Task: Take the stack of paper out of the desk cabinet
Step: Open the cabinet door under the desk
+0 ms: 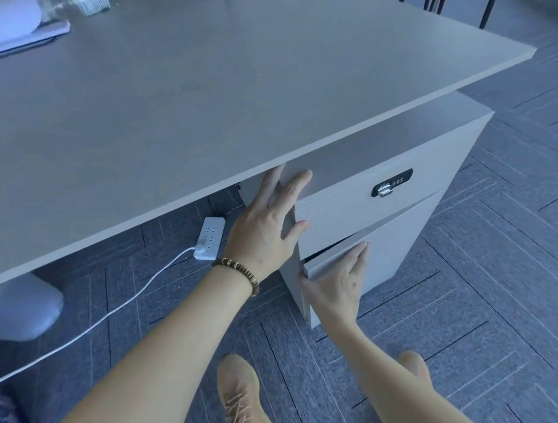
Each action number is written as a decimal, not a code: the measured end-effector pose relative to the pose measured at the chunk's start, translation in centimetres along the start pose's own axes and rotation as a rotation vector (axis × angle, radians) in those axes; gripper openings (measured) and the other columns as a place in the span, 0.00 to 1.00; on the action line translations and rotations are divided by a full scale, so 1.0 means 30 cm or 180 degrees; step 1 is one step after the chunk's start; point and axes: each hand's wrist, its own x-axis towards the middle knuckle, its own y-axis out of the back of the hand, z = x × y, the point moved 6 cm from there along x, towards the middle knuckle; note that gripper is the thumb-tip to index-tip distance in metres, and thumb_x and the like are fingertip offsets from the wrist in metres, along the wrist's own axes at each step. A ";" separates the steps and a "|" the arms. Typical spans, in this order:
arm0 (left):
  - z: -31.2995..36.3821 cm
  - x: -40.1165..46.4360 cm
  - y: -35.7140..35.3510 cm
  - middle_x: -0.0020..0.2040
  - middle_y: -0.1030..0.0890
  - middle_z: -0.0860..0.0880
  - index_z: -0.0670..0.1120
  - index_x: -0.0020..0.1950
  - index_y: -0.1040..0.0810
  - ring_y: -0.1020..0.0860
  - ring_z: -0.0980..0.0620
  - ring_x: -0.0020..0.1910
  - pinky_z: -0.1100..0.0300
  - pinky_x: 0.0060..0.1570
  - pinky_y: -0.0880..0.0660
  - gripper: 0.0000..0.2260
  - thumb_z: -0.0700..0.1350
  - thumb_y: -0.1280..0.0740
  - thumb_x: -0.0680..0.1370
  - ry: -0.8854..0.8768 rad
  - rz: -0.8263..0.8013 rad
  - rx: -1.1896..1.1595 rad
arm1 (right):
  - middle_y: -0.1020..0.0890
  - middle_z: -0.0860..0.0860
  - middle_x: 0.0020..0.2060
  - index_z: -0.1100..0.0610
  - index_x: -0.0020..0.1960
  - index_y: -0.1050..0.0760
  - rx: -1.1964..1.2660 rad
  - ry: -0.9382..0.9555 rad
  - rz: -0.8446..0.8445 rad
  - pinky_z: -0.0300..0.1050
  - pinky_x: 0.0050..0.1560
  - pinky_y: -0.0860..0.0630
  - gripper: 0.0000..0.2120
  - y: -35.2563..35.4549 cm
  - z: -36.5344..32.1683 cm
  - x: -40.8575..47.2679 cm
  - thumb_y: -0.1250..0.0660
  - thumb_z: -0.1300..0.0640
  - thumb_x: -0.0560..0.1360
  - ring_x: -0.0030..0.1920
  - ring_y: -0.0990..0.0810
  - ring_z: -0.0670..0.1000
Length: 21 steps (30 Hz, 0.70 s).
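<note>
The grey desk cabinet (443, 152) stands under the right end of the desk. Its upper drawer (339, 211) carries a black combination lock (392, 183) and is closed. The lower door (392, 254) is pulled out a little at its top left corner, showing a dark gap. My right hand (338, 282) grips that top left edge, fingers curled over it. My left hand (269, 226), with a beaded bracelet on the wrist, lies flat and spread against the cabinet's left front corner. No stack of paper is visible inside the gap.
The grey desk top (190, 100) overhangs the cabinet. A white power strip (209, 238) with its cable lies on the carpet under the desk. A chair base (15, 308) is at left. My tan shoes (245, 408) are below. Papers (0, 34) sit at the desk's far left.
</note>
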 end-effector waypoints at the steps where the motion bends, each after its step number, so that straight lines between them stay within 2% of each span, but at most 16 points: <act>1: 0.000 0.000 0.001 0.81 0.45 0.52 0.59 0.78 0.38 0.28 0.50 0.71 0.53 0.46 0.19 0.31 0.51 0.30 0.77 -0.0008 -0.0022 -0.0002 | 0.60 0.50 0.80 0.56 0.78 0.70 -0.0061 0.0037 -0.0054 0.54 0.78 0.43 0.63 0.015 0.015 -0.011 0.30 0.35 0.63 0.81 0.53 0.54; 5: 0.003 0.003 0.007 0.81 0.46 0.52 0.58 0.78 0.38 0.22 0.47 0.65 0.56 0.40 0.19 0.31 0.50 0.29 0.77 0.0068 -0.0146 0.0081 | 0.58 0.54 0.81 0.57 0.79 0.68 -0.0411 0.0282 -0.0179 0.54 0.79 0.44 0.58 0.098 0.072 -0.070 0.32 0.40 0.67 0.81 0.53 0.55; 9: 0.033 0.006 0.007 0.82 0.48 0.51 0.57 0.78 0.39 0.17 0.45 0.51 0.59 0.29 0.24 0.31 0.48 0.30 0.78 0.0279 -0.0279 0.0254 | 0.58 0.56 0.81 0.55 0.80 0.63 -0.0889 0.0824 -0.0124 0.54 0.79 0.46 0.54 0.215 0.119 -0.135 0.32 0.43 0.69 0.81 0.56 0.56; 12: 0.051 0.000 0.002 0.82 0.51 0.52 0.55 0.78 0.41 0.17 0.45 0.46 0.60 0.29 0.27 0.31 0.46 0.30 0.78 0.0492 -0.0356 0.0315 | 0.56 0.56 0.81 0.53 0.81 0.56 -0.1222 0.1103 -0.0253 0.56 0.79 0.48 0.49 0.283 0.159 -0.164 0.31 0.47 0.69 0.81 0.59 0.57; 16: 0.074 -0.014 0.008 0.82 0.53 0.52 0.56 0.79 0.44 0.17 0.44 0.41 0.64 0.22 0.35 0.34 0.42 0.30 0.78 0.0656 -0.0417 0.0475 | 0.52 0.56 0.81 0.52 0.75 0.38 -0.1703 0.1257 -0.0445 0.63 0.78 0.46 0.36 0.364 0.206 -0.179 0.32 0.46 0.70 0.81 0.55 0.61; 19: 0.103 -0.027 0.025 0.82 0.54 0.52 0.56 0.79 0.46 0.18 0.43 0.38 0.63 0.24 0.33 0.36 0.38 0.31 0.78 0.0777 -0.0482 0.0601 | 0.52 0.55 0.81 0.52 0.69 0.35 -0.1931 0.1160 -0.0607 0.68 0.76 0.50 0.30 0.424 0.222 -0.191 0.34 0.50 0.69 0.80 0.54 0.63; 21: 0.120 -0.036 0.032 0.82 0.53 0.51 0.55 0.79 0.48 0.23 0.44 0.32 0.63 0.24 0.35 0.39 0.35 0.32 0.76 0.0841 -0.0561 0.0711 | 0.52 0.53 0.81 0.52 0.67 0.35 -0.2031 0.1087 -0.0642 0.71 0.75 0.51 0.28 0.462 0.243 -0.197 0.34 0.53 0.67 0.80 0.54 0.63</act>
